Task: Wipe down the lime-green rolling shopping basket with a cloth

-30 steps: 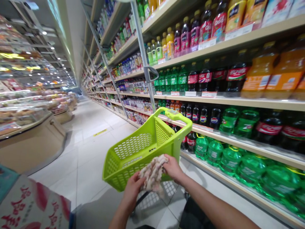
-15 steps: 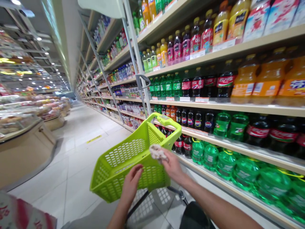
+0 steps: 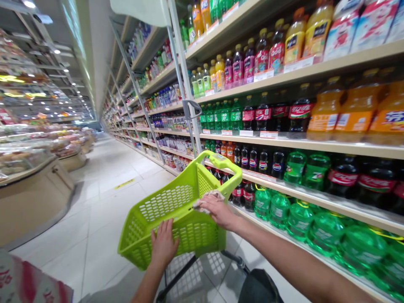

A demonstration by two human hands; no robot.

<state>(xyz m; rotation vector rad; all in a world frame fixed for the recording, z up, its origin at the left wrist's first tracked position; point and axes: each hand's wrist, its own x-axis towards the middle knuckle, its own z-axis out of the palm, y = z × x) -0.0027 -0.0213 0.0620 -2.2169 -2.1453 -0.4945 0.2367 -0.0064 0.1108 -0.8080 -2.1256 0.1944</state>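
Observation:
A lime-green plastic shopping cart (image 3: 192,235) with perforated basket walls stands in front of me, its handle toward the shelves. My right hand (image 3: 219,210) presses a crumpled pale cloth (image 3: 214,194) onto the cart's near rim, close to the handle end. Part of the cloth is hidden under the fingers. My left hand (image 3: 164,242) lies on the near side of the basket further left, fingers stretched up to the rim, with nothing in its grasp. The basket's visible inside holds no goods.
Shelves (image 3: 315,145) of bottled drinks line the right side, with large green bottles (image 3: 303,216) at the bottom. A display counter (image 3: 34,198) is across the tiled aisle (image 3: 104,219). A white-and-red box (image 3: 31,280) sits at lower left.
My right hand has brought the cloth down onto the cart's rim. My left hand has moved left and up, opening out against the basket's side.

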